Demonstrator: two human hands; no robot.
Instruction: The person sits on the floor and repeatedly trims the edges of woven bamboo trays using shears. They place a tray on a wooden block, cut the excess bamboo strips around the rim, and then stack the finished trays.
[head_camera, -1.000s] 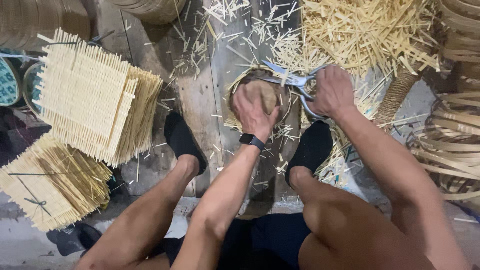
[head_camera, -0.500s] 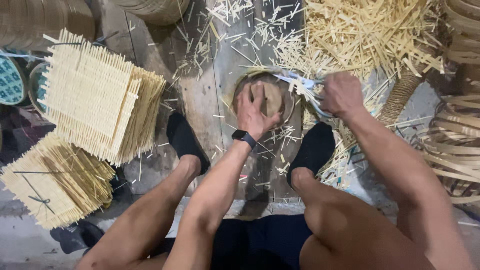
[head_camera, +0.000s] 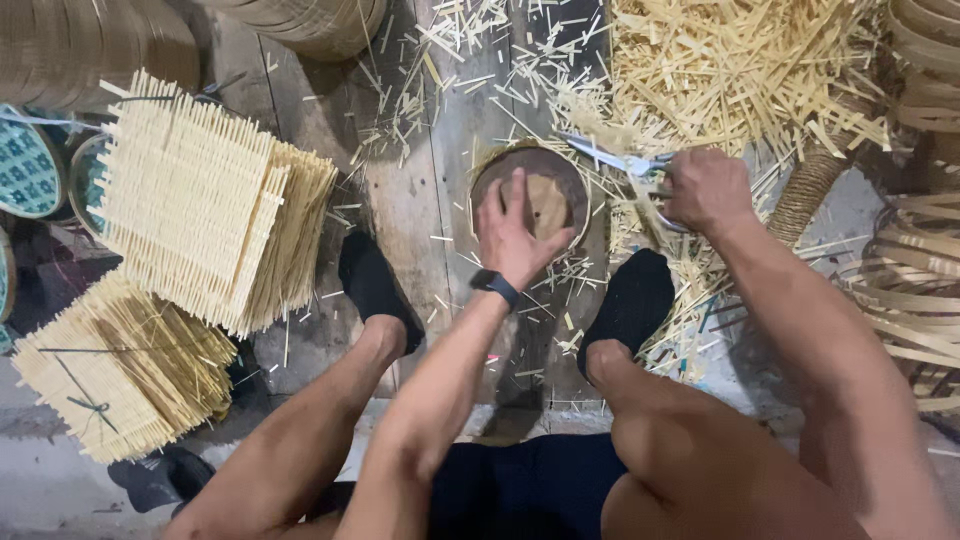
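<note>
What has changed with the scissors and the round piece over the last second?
The right hand swung the scissors from the round woven piece's right edge up to its upper right rim, blades now pointing left. The left hand stayed pressed flat on the round woven piece. The stacked mats and both feet stayed put.

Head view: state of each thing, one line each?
Left hand: pressed flat on the round woven disc.
Round woven disc: lying flat on the wooden floor.
Right hand: gripping scissors.
Scissors: blades at the disc's rim; open or closed unclear.
Square woven mats: stacked, untouched.
Cut strips: loose pile.
</note>
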